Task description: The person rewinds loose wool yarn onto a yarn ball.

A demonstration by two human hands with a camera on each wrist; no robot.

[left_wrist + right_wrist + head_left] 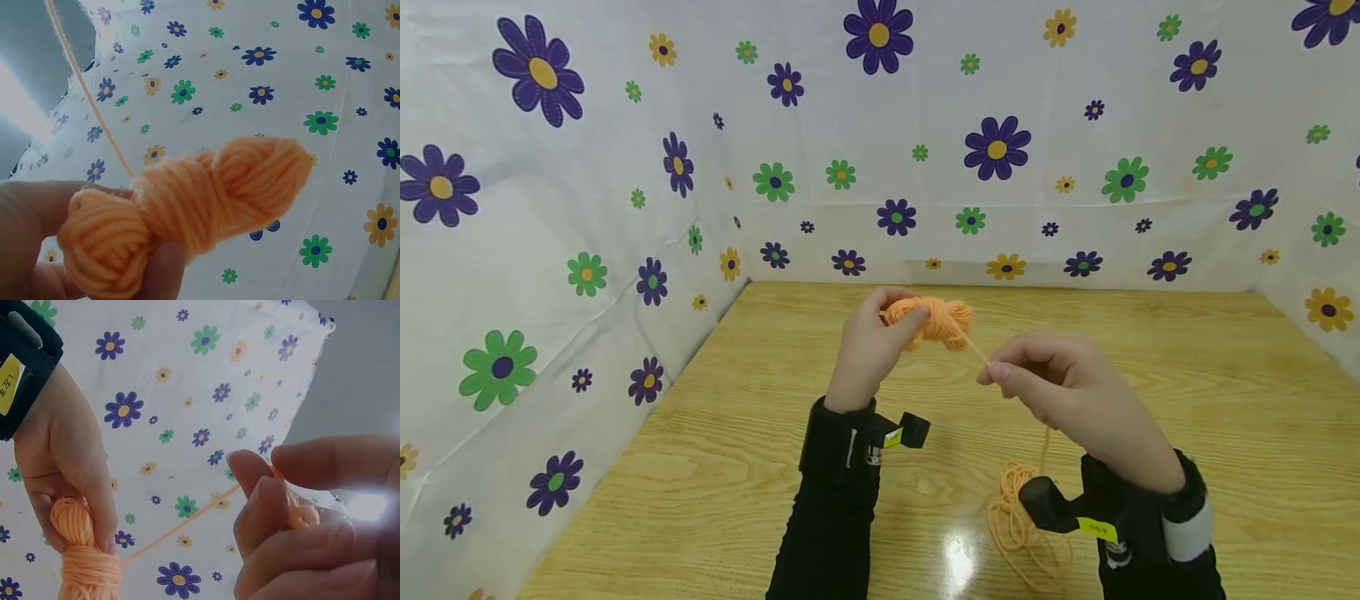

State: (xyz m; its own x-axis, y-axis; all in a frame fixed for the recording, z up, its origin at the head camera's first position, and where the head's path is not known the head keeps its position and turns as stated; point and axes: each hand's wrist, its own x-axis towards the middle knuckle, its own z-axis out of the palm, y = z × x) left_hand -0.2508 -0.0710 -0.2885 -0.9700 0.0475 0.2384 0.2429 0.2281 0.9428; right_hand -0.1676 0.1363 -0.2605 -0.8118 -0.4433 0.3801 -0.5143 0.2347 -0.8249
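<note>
An orange yarn bundle point(942, 323), wound round its middle with fuller loops at both ends, is held above the table by my left hand point(872, 342), thumb on one side and fingers on the other. From the bundle's waist a strand runs taut to my right hand point(1063, 379), which pinches it between thumb and forefinger. In the left wrist view the wound yarn point(181, 200) shows close up, the strand rising to the upper left. The right wrist view has the strand point(181, 529) stretched between both hands. Below my right hand the yarn hangs down to the table.
A loose tangle of orange yarn point(1018, 508) lies on the wooden table point(722, 467) near its front, partly hidden by the right wrist camera point(1048, 504). White cloth point(700, 50) printed with flowers stands behind and beside the table.
</note>
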